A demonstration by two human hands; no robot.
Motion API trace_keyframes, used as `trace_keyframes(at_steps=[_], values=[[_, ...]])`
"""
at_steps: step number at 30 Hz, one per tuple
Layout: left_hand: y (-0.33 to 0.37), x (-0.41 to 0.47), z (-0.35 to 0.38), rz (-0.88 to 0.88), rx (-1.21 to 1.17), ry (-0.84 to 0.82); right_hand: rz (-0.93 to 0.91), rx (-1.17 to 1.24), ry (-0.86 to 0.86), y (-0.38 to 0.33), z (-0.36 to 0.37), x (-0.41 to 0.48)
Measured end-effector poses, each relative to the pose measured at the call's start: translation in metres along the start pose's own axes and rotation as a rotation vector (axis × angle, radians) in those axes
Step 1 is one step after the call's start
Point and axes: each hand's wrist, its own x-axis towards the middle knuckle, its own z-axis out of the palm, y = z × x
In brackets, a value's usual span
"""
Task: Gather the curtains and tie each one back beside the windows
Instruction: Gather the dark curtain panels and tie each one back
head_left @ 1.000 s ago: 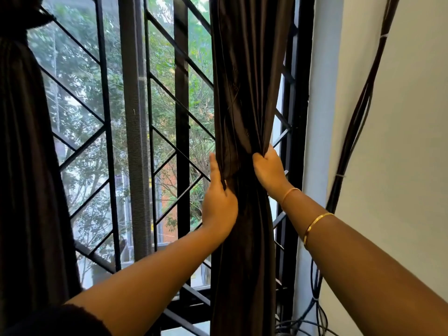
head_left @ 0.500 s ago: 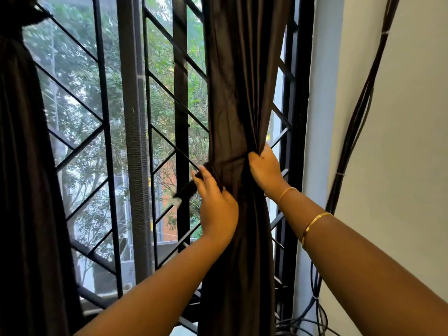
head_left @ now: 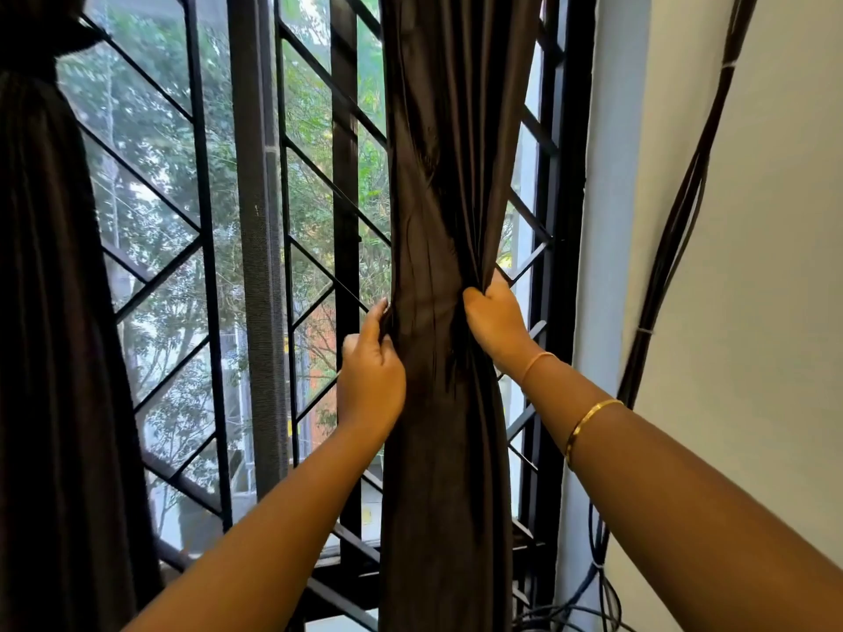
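Gone from view since half a second ago: the dark strip with a pale tip, then poking out beside the left hand (head_left: pixel 372 380). Now curled against the left edge of the gathered curtain (head_left: pixel 447 175), forefinger raised along the fabric. At the opposite edge, right hand (head_left: pixel 495 321) clenched tight into the folds. Bunched narrow between the two grips, hanging before the right side of the window grille (head_left: pixel 205 266), near the wall.

Behind curtain (head_left: pixel 447 175), window grille (head_left: pixel 207 266) blocks reach; cable bundle (head_left: pixel 682 212) crowds rt wall (head_left: pixel 757 312).
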Motion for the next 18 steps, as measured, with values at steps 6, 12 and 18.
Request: trace_keyframes(at_steps=[6,12,18], values=[[0.001,0.008,0.003,-0.106,-0.420,0.025,0.005,0.012,-0.014,0.003,-0.001,0.002],[0.001,0.019,0.008,-0.238,-0.424,-0.293,-0.002,0.091,-0.034,0.000,0.000,0.000],[0.014,0.025,0.023,-0.113,-0.249,-0.439,0.091,0.197,-0.138,-0.005,0.004,-0.002]])
